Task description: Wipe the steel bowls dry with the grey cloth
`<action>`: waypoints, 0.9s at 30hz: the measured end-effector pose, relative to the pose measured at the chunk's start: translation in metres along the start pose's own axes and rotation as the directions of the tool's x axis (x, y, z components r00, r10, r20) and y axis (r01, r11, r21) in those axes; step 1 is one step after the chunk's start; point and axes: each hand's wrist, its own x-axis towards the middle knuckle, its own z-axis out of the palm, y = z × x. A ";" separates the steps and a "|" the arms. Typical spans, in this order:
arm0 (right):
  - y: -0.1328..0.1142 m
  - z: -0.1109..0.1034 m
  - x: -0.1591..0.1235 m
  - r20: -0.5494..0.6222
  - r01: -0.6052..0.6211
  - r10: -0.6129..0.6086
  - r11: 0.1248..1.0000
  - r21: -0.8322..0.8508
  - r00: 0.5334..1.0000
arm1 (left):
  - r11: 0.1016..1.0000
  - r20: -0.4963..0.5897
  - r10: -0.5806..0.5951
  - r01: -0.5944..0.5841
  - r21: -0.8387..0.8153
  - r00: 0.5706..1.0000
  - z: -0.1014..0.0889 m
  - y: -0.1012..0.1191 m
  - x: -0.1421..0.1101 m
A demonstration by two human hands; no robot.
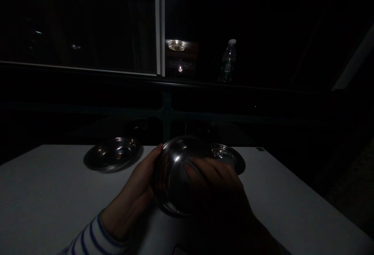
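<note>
A shiny stainless steel bowl [172, 173] is held up over the white table, tilted, with what looks like its rounded outside toward me. My left hand [143, 179] grips its left edge, the thumb at the upper rim. Against the bowl's right side lies my right hand [217, 185], its fingers bent and close together on the metal. Deep shadow covers the palm and lower part of that hand, so anything under the fingers is hidden. Behind and right of the held bowl sits a metal dish [230, 159], partly covered by my right hand.
Another wide metal bowl [112, 155] stands at the left on the white table [58, 204]. On the dark ledge beyond the table is a clear plastic bottle [228, 62] with a white cap. A window frame [160, 25] rises behind. The room is very dark.
</note>
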 end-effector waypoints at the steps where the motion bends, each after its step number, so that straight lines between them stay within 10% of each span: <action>1: 0.003 0.000 0.000 0.004 -0.025 0.026 0.999 -0.027 1.000 | 1.000 -0.006 -0.003 0.003 0.004 1.000 0.001 -0.001 0.000; 27: 0.006 0.001 0.000 0.032 -0.077 0.078 0.996 -0.034 0.996 | 0.996 -0.008 -0.011 0.011 0.089 1.000 0.000 -0.011 0.003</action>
